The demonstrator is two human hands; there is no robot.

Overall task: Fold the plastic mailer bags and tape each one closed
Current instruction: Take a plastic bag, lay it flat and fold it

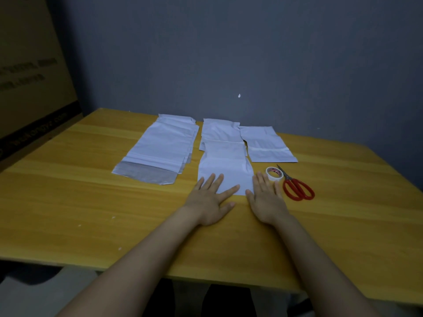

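Note:
A white plastic mailer bag (225, 165) lies flat in the middle of the yellow wooden table (80, 191). My left hand (211, 200) lies flat with straight fingers on the bag's near left corner. My right hand (266, 199) rests flat beside the bag's near right corner, fingertips at its edge. A stack of unfolded mailer bags (160, 147) with grey flaps lies to the left. Folded bags (219, 131) lie behind the middle one, and another folded bag (266, 145) lies at the right. A roll of white tape (274, 173) sits just right of my right hand.
Red-handled scissors (295, 186) lie to the right of the tape roll. A grey wall stands behind the table. A large cardboard box (29, 88) stands at the far left. The table's near edge runs across the bottom of the view.

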